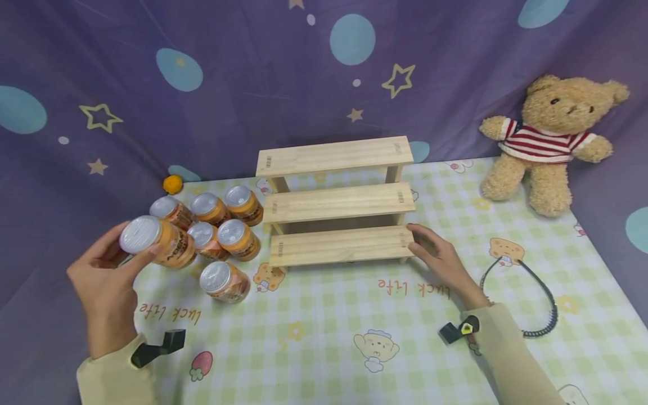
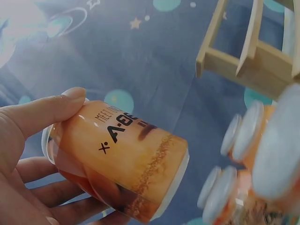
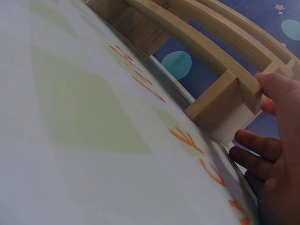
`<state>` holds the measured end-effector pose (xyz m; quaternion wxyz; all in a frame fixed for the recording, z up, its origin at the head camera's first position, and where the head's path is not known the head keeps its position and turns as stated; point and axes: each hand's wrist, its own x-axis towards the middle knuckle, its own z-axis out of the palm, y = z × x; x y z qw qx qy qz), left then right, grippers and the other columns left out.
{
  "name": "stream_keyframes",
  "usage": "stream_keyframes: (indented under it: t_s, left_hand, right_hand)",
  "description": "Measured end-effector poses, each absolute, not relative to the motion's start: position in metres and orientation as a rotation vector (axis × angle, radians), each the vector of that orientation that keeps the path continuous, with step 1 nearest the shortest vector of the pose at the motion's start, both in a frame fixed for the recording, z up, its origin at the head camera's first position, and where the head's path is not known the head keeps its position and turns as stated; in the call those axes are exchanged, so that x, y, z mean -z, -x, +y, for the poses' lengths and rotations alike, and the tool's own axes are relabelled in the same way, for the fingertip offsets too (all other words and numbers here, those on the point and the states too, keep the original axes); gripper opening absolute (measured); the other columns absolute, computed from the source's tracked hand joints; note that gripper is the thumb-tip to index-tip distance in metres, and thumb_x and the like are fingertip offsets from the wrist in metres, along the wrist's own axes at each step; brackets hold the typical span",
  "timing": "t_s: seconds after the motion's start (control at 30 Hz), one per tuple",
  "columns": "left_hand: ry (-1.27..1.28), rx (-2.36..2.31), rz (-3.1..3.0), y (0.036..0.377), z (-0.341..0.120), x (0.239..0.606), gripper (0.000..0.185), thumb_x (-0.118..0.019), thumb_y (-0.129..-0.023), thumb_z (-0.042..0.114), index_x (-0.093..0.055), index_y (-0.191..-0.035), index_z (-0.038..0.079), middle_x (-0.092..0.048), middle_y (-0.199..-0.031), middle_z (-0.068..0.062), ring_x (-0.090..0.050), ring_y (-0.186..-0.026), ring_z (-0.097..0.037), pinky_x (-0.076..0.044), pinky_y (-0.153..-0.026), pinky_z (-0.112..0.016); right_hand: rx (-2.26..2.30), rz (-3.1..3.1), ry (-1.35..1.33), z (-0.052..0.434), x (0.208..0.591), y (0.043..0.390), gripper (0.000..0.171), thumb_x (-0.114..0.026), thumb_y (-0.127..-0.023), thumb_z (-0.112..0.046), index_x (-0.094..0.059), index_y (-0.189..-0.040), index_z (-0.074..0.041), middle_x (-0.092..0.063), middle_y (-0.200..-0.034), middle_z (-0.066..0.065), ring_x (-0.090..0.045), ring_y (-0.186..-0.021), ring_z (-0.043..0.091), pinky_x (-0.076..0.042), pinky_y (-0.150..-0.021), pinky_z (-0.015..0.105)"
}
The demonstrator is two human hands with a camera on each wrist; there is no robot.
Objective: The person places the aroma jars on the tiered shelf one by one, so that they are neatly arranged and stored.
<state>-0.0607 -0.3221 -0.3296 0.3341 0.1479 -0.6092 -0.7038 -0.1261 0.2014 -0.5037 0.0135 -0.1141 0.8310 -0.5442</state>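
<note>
left hand (image 1: 103, 281): fingers and thumb curled round a can (image 1: 157, 241), held tilted, silver end toward the camera, off the counter (image 1: 324, 337), at the left edge of the can group
right hand (image 1: 440, 256): fingers loosely spread, thumb on the right end of the rack's bottom step, fingers by its foot; nothing gripped
can: orange label with dark print, above the counter's left edge
cans (image 1: 223, 236): six more, clustered on the counter just left of the rack
rack (image 1: 336, 202): three-step wooden shelf, mid-counter, steps bare
cable (image 1: 531, 292): coiled, right of the right hand
bear (image 1: 552, 135): seated at far right against the backdrop
ball (image 1: 172, 184): orange, behind the cans
</note>
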Motion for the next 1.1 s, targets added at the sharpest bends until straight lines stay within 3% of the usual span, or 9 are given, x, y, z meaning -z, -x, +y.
stream_keyframes:
  t_s: [0.23, 0.47, 0.73, 1.1]
  left_hand:
    - [-0.227, 1.873, -1.632, 0.077, -0.303, 0.317, 0.058, -0.074, -0.059, -0.034, -0.069, -0.113, -0.015, -0.078, -0.093, -0.010, -0.072, -0.071, -0.016, -0.059, -0.061, -0.019]
    - [-0.131, 1.877, -1.666, 0.092, -0.283, 0.306, 0.055, -0.075, -0.060, -0.032, -0.069, -0.112, -0.016, -0.079, -0.094, -0.010, -0.075, -0.072, -0.015, -0.060, -0.067, -0.019]
    - [-0.088, 1.912, -1.744, 0.106, -0.263, 0.300, 0.054, -0.077, -0.062, -0.028, -0.069, -0.114, -0.013, -0.078, -0.094, -0.007, -0.074, -0.076, -0.014, -0.060, -0.068, -0.019]
    - [-0.056, 1.879, -1.902, 0.122, -0.232, 0.297, 0.053, -0.081, -0.066, -0.019, -0.072, -0.115, -0.005, -0.077, -0.095, 0.000, -0.073, -0.082, -0.012, -0.059, -0.067, -0.017]
  right_hand:
    - [1.682, 2.591, 0.355, 0.202, 0.505, 0.127, 0.047, -0.058, -0.103, -0.025, -0.049, -0.147, -0.012, -0.049, -0.154, 0.013, -0.047, -0.141, 0.037, -0.037, -0.118, 0.022]
    - [1.682, 2.599, 0.369, 0.202, 0.504, 0.126, 0.047, -0.058, -0.103, -0.024, -0.049, -0.147, -0.012, -0.049, -0.153, 0.014, -0.047, -0.141, 0.038, -0.033, -0.110, 0.005]
    - [1.688, 2.583, 0.349, 0.202, 0.503, 0.126, 0.048, -0.058, -0.102, -0.028, -0.049, -0.147, -0.012, -0.049, -0.154, 0.012, -0.047, -0.142, 0.033, -0.031, -0.110, 0.005]
    - [1.691, 2.592, 0.374, 0.202, 0.505, 0.127, 0.047, -0.058, -0.102, -0.025, -0.050, -0.146, -0.011, -0.050, -0.153, 0.014, -0.047, -0.141, 0.037, -0.033, -0.111, 0.007]
